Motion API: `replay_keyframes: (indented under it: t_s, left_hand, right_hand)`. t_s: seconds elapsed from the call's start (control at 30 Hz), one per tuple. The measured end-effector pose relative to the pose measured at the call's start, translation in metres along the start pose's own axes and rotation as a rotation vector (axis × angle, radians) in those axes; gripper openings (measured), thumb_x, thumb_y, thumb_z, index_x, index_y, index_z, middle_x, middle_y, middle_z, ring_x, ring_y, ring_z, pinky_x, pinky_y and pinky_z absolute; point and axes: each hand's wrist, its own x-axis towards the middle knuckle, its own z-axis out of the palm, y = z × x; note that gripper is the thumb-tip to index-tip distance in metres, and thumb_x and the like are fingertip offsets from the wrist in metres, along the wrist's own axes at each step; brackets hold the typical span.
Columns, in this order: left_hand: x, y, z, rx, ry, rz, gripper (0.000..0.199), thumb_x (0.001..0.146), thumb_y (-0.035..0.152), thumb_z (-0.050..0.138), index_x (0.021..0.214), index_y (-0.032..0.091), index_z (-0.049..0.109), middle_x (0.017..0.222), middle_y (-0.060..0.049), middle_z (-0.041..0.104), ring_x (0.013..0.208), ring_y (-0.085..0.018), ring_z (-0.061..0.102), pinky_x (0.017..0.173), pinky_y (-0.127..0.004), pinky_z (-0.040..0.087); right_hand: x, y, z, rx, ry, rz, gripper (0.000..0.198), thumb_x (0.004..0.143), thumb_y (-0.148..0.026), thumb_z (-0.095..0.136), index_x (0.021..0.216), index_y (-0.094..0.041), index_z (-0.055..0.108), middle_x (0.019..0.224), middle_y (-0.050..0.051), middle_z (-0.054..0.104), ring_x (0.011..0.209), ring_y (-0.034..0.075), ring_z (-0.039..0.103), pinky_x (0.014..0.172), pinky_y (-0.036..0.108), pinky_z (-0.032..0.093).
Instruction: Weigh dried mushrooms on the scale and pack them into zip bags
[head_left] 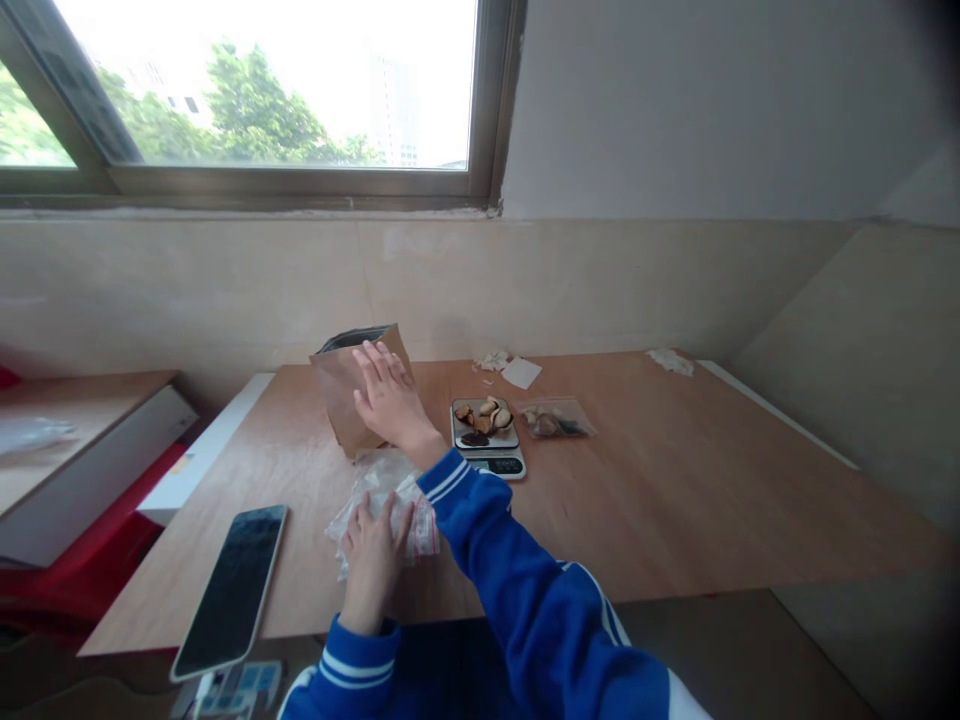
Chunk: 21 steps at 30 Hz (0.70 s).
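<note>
My left hand (373,548) lies with its fingers spread on a pile of clear zip bags (420,515) near the front of the table. Reaching across, my right hand (394,400) rests its outstretched fingers against the front of an open brown paper bag (341,400); what the bag holds is hidden. Just right of my right wrist stands a small white kitchen scale (514,465), its display partly covered by my sleeve. Several dried mushroom-like pieces (491,415) lie on its plate. Beside the scale is a filled clear zip bag (556,418) with similar brown pieces in it.
A large phone or tablet (234,585) lies at the table's front left edge. Toward the wall are a white square of paper (522,372) and crumpled white scraps (491,361), with another scrap (670,361) farther right. A second table (82,430) stands at the left.
</note>
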Motion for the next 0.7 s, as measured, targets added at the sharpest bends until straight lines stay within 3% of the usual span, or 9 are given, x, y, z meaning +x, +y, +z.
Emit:
replay_keyframes:
  t_s: [0.13, 0.2, 0.33, 0.4, 0.5, 0.6, 0.7]
  left_hand:
    - [0.019, -0.005, -0.012, -0.232, 0.231, -0.078, 0.042, 0.094, 0.041, 0.04, 0.12, 0.017, 0.062, 0.127, -0.02, 0.054, 0.116, -0.034, 0.055, 0.094, -0.054, 0.046]
    - [0.034, -0.003, -0.027, -0.352, 0.352, -0.036, 0.041, 0.094, 0.04, 0.039, 0.117, 0.015, 0.062, 0.121, -0.018, 0.056, 0.114, -0.032, 0.056, 0.098, -0.052, 0.045]
    - [0.054, 0.01, -0.065, -0.459, 0.389, 0.028, 0.036, 0.093, 0.034, 0.04, 0.116, 0.015, 0.06, 0.117, -0.016, 0.055, 0.117, -0.029, 0.053, 0.102, -0.048, 0.043]
    - [0.057, 0.016, -0.08, -0.48, 0.415, 0.029, 0.033, 0.093, 0.032, 0.041, 0.116, 0.017, 0.059, 0.117, -0.014, 0.054, 0.118, -0.028, 0.052, 0.104, -0.047, 0.041]
    - [0.058, 0.021, -0.092, -0.494, 0.466, 0.019, 0.031, 0.093, 0.03, 0.041, 0.115, 0.016, 0.058, 0.117, -0.014, 0.054, 0.118, -0.027, 0.051, 0.103, -0.046, 0.042]
    - [0.059, 0.021, -0.098, -0.507, 0.587, -0.001, 0.034, 0.092, 0.032, 0.045, 0.119, 0.014, 0.054, 0.12, -0.015, 0.053, 0.12, -0.027, 0.049, 0.101, -0.046, 0.043]
    - [0.063, 0.025, -0.107, -0.511, 0.762, -0.022, 0.045, 0.091, 0.037, 0.051, 0.13, 0.015, 0.046, 0.131, -0.016, 0.049, 0.126, -0.027, 0.045, 0.102, -0.044, 0.042]
  right_hand:
    - [-0.008, 0.007, 0.015, -0.089, -0.163, 0.018, 0.027, 0.093, -0.016, 0.046, 0.115, -0.008, 0.061, 0.133, 0.019, 0.054, 0.141, 0.027, 0.031, 0.12, 0.047, 0.02]
    - [-0.013, 0.008, 0.013, -0.104, -0.13, 0.027, 0.029, 0.093, -0.016, 0.046, 0.118, -0.007, 0.059, 0.132, 0.02, 0.053, 0.138, 0.028, 0.034, 0.12, 0.047, 0.022]
    - [0.014, 0.014, 0.004, -0.101, 0.057, 0.022, 0.049, 0.094, -0.019, 0.045, 0.141, -0.008, 0.039, 0.153, 0.017, 0.031, 0.145, 0.029, 0.021, 0.12, 0.047, 0.019]
    - [0.037, 0.021, 0.002, -0.101, 0.023, 0.028, 0.05, 0.094, -0.023, 0.048, 0.14, -0.006, 0.039, 0.154, 0.018, 0.03, 0.145, 0.03, 0.02, 0.121, 0.048, 0.016]
    - [0.052, 0.029, 0.004, -0.101, -0.08, 0.046, 0.044, 0.094, -0.024, 0.051, 0.131, -0.002, 0.048, 0.144, 0.021, 0.043, 0.143, 0.03, 0.026, 0.122, 0.046, 0.014]
    - [0.028, 0.027, 0.002, -0.09, -0.033, -0.003, 0.032, 0.095, -0.02, 0.048, 0.123, -0.007, 0.055, 0.132, 0.017, 0.054, 0.142, 0.028, 0.029, 0.121, 0.047, 0.017]
    - [-0.02, 0.017, -0.009, -0.041, 0.01, -0.113, 0.024, 0.096, -0.014, 0.045, 0.111, -0.017, 0.063, 0.116, 0.01, 0.062, 0.137, 0.024, 0.038, 0.119, 0.049, 0.026]
